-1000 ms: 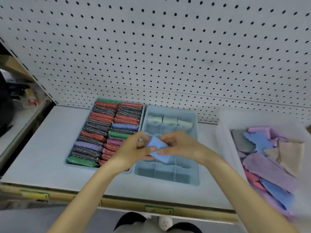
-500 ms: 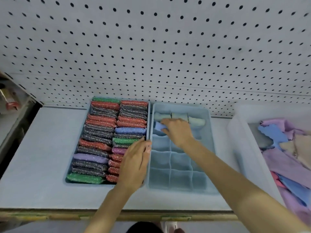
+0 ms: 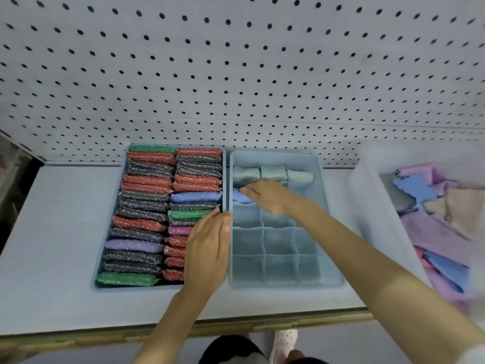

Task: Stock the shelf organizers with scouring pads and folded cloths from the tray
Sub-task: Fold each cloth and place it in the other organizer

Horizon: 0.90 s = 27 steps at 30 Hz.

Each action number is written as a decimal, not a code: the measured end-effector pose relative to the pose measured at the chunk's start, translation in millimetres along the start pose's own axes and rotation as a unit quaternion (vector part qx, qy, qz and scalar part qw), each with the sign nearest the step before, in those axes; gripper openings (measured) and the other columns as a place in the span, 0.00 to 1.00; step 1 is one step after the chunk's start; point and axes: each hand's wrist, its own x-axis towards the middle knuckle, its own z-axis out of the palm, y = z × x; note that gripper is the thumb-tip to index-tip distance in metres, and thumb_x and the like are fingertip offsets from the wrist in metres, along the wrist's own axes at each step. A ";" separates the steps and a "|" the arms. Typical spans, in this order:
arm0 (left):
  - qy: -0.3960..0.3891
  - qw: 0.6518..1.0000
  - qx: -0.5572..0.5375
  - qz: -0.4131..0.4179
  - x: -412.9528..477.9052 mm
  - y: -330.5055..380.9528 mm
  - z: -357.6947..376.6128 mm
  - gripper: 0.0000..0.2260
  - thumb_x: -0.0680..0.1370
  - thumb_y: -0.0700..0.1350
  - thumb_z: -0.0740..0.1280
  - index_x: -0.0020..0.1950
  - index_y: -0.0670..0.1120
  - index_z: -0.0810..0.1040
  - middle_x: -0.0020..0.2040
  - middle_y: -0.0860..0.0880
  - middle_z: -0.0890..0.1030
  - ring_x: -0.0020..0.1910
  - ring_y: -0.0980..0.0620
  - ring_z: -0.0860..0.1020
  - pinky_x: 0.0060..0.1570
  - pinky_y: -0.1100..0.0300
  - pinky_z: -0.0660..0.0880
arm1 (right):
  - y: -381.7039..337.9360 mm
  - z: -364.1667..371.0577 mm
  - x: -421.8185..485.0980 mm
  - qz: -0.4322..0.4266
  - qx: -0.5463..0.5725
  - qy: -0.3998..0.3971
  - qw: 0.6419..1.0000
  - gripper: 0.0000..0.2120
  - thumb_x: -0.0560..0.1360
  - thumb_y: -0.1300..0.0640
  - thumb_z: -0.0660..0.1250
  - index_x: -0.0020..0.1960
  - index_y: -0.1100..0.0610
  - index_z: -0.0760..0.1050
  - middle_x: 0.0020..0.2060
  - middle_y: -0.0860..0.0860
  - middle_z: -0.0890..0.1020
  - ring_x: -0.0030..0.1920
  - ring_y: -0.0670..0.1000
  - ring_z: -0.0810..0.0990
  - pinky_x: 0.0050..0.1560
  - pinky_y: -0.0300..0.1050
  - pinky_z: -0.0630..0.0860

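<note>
1. The pegboard (image 3: 236,74) backs the shelf (image 3: 52,232), which carries two organizers and a tray.
2. The clear tray (image 3: 367,206), at the right, holds a loose heap of pink, blue, beige and grey cloths (image 3: 441,232).
3. The pad organizer (image 3: 131,288), at the left, is packed with two columns of glittery pads (image 3: 144,206), each with its long axis left to right.
4. The cloth organizer (image 3: 286,284) stands just beside it, a grid of cells; three grey-green rolls (image 3: 273,171) fill the back row.
5. The left hand (image 3: 207,253) lies flat on the pads at the wall between the organizers, fingers straight, gripping nothing.
6. The right hand (image 3: 270,197), fingers straight and pointing left, presses on the blue cloth (image 3: 240,197).
7. That cloth sits in the second row's left cell, long axis left to right, partly hidden under the fingers.
</note>
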 end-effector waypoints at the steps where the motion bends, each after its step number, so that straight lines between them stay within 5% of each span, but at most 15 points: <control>1: 0.009 1.000 0.000 0.005 1.2 0.8 -0.8 0.24 0.84 0.52 0.46 0.56 0.44 0.80 0.55 0.49 0.82 0.59 0.54 0.73 0.61 0.61 0.65 | -0.8 -2.5 -5.5 -0.002 0.029 0.027 0.999 0.20 0.83 0.49 0.50 0.51 0.61 0.76 0.49 0.57 0.80 0.51 0.59 0.76 0.51 0.50 0.70; 8: 0.000 0.995 -0.103 0.013 32.6 61.3 19.0 0.23 0.82 0.55 0.48 0.53 0.45 0.80 0.50 0.50 0.81 0.52 0.50 0.76 0.54 0.55 0.69 | 34.9 -39.1 -95.0 0.010 0.253 0.229 0.940 0.12 0.81 0.55 0.60 0.51 0.59 0.79 0.43 0.53 0.82 0.44 0.54 0.79 0.49 0.45 0.72; 11: -0.071 0.979 -0.191 0.018 38.9 111.0 50.7 0.19 0.79 0.57 0.50 0.51 0.50 0.78 0.49 0.53 0.81 0.50 0.56 0.76 0.52 0.63 0.70 | 76.8 -46.7 -154.7 0.056 0.318 0.293 0.900 0.08 0.80 0.58 0.61 0.49 0.54 0.79 0.43 0.46 0.81 0.39 0.43 0.81 0.44 0.35 0.74; 14: -0.129 0.963 -0.235 0.023 21.5 159.5 94.3 0.13 0.78 0.53 0.56 0.49 0.51 0.78 0.49 0.54 0.81 0.49 0.61 0.76 0.49 0.71 0.69 | 130.1 -41.4 -214.1 0.111 0.366 0.336 0.861 0.09 0.79 0.59 0.62 0.43 0.51 0.78 0.39 0.49 0.82 0.37 0.43 0.79 0.46 0.41 0.76; 16: -0.155 0.956 -0.247 0.037 2.7 187.5 122.4 0.12 0.78 0.52 0.57 0.51 0.52 0.78 0.51 0.55 0.80 0.51 0.63 0.76 0.51 0.70 0.69 | 163.7 -35.8 -247.7 0.145 0.359 0.342 0.856 0.10 0.79 0.60 0.63 0.41 0.51 0.78 0.37 0.49 0.81 0.38 0.41 0.78 0.46 0.42 0.76; 19: -0.166 0.956 -0.230 0.076 -10.5 225.0 153.7 0.10 0.77 0.56 0.54 0.53 0.59 0.73 0.52 0.63 0.76 0.54 0.66 0.73 0.55 0.73 0.66 | 211.6 -29.9 -280.9 0.189 0.351 0.322 0.859 0.06 0.77 0.65 0.64 0.47 0.60 0.80 0.42 0.52 0.81 0.36 0.35 0.77 0.40 0.28 0.72; 23: -0.137 0.971 -0.183 0.069 2.5 252.1 191.2 0.11 0.79 0.52 0.56 0.57 0.53 0.73 0.53 0.66 0.72 0.55 0.72 0.69 0.56 0.79 0.59 | 282.3 -35.4 -285.3 0.217 0.330 0.315 0.863 0.05 0.75 0.66 0.67 0.49 0.65 0.80 0.42 0.54 0.81 0.33 0.34 0.76 0.37 0.24 0.69; 27: -0.090 0.993 -0.042 0.063 3.6 256.9 220.1 0.18 0.80 0.55 0.53 0.60 0.47 0.76 0.57 0.56 0.75 0.59 0.60 0.68 0.62 0.79 0.51 | 344.1 -50.9 -247.6 0.217 0.291 0.298 0.883 0.08 0.76 0.66 0.64 0.47 0.72 0.77 0.44 0.66 0.81 0.39 0.51 0.77 0.34 0.34 0.66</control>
